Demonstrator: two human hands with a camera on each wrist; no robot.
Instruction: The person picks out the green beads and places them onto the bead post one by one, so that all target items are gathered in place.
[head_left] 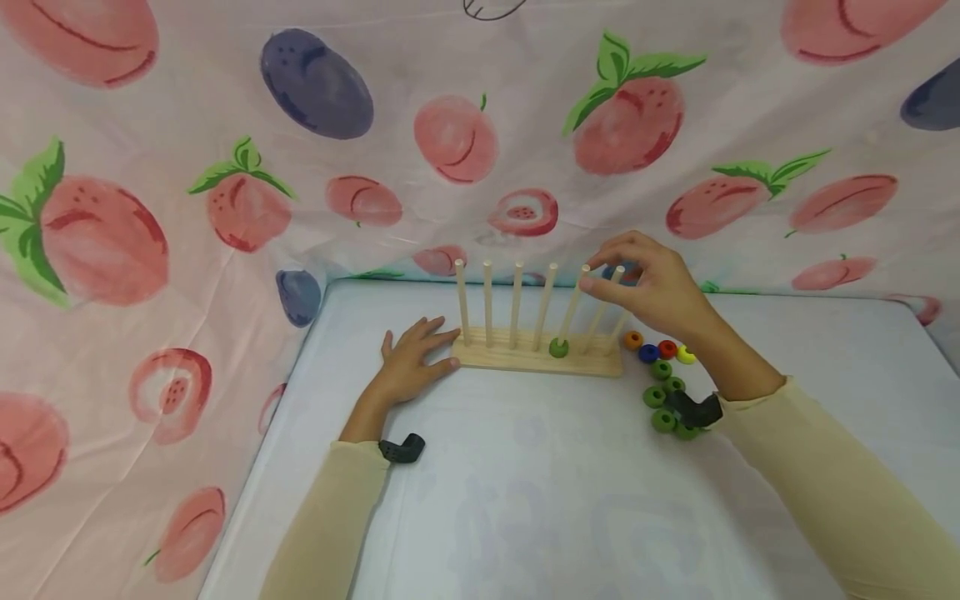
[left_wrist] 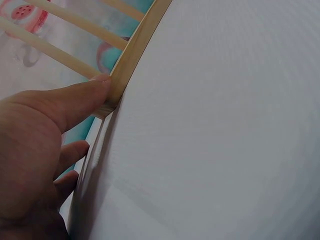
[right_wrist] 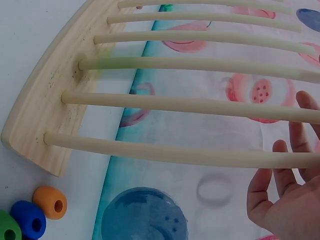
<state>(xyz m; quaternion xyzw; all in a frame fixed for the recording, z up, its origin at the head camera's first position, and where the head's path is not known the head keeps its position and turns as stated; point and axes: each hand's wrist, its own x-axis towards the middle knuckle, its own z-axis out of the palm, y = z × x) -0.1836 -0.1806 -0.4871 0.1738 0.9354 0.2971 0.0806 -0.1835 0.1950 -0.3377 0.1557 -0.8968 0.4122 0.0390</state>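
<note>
A wooden peg rack (head_left: 487, 360) stands on the table, with several upright pegs. One green bead (head_left: 558, 348) is low on a peg right of the rack's middle; a greenish blur surrounds a peg's base in the right wrist view. My left hand (head_left: 411, 364) has its fingers spread at the rack's left end, the thumb touching the base's end in the left wrist view. Around the top of the peg above the green bead, my right hand (head_left: 652, 287) has its thumb and forefinger, with no bead visible between them. Its fingertips are partly cut off in the right wrist view.
Right of the rack lie an orange bead (head_left: 633, 340), a blue bead (head_left: 649, 354), a red bead (head_left: 667, 349) and a yellow bead (head_left: 686, 354). Several loose green beads (head_left: 655, 397) lie nearer, partly under the right wrist's black camera (head_left: 697, 410). Fruit-patterned cloth (head_left: 450, 67) hangs behind.
</note>
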